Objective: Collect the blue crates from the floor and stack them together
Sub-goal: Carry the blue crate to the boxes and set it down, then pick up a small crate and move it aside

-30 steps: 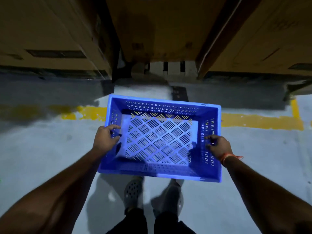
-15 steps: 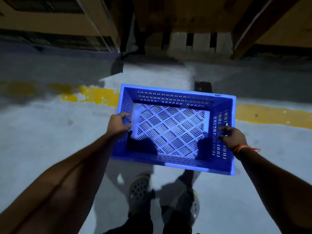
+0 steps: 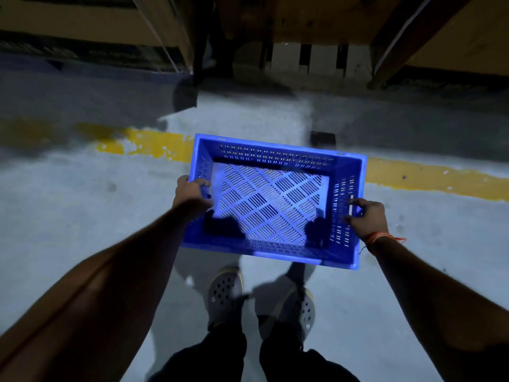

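Both hands, left (image 3: 192,193) and right (image 3: 365,219), grip a blue crate (image 3: 272,202) above the floor (image 3: 82,216), apparently carrying it toward an unseen stack.

The fingertips of the left hand (image 3: 192,193) were hidden behind the wall of the blue crate (image 3: 278,245), as were those of the right hand (image 3: 367,217) on the opposite side. The crate covered the toes of the grey clogs (image 3: 225,292) below. Both forearms ran out of the frame at the bottom corners. The cardboard boxes (image 3: 82,20) and the wooden pallet (image 3: 311,60) were cut off at the top edge, their detail lost in shadow. A small dark object (image 3: 322,138) beyond the crate was too dim to identify.
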A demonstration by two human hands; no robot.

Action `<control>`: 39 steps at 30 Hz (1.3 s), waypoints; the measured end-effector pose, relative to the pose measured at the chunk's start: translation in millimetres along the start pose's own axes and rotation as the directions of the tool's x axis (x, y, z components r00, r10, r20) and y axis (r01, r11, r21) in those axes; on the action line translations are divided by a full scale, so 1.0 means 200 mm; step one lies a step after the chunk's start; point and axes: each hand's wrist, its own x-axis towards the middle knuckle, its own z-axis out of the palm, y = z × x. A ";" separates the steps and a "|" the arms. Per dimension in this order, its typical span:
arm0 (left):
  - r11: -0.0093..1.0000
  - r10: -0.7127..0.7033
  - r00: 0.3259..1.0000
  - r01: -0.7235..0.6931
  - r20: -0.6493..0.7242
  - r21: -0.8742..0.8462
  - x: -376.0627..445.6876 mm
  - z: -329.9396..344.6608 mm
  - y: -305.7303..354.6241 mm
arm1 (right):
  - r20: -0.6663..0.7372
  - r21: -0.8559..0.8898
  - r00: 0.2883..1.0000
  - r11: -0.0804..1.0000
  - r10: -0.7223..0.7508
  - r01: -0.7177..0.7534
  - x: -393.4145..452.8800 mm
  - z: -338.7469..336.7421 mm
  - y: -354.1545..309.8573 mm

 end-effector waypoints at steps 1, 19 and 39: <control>1.000 0.023 1.000 -0.023 -0.004 -0.020 -0.06 -0.03 0.04 | -0.019 0.020 1.000 1.000 -0.020 0.020 -0.06 -0.05 -0.03; 0.754 0.224 0.961 -0.278 -0.164 -0.596 -2.09 -1.35 0.79 | 0.048 0.551 0.885 0.752 -0.463 0.363 -1.84 -1.18 -1.24; 0.546 -0.186 0.911 -0.215 -0.368 -0.810 -3.02 -1.25 0.34 | 0.429 0.325 0.562 0.701 -0.707 0.634 -2.39 -1.08 -1.48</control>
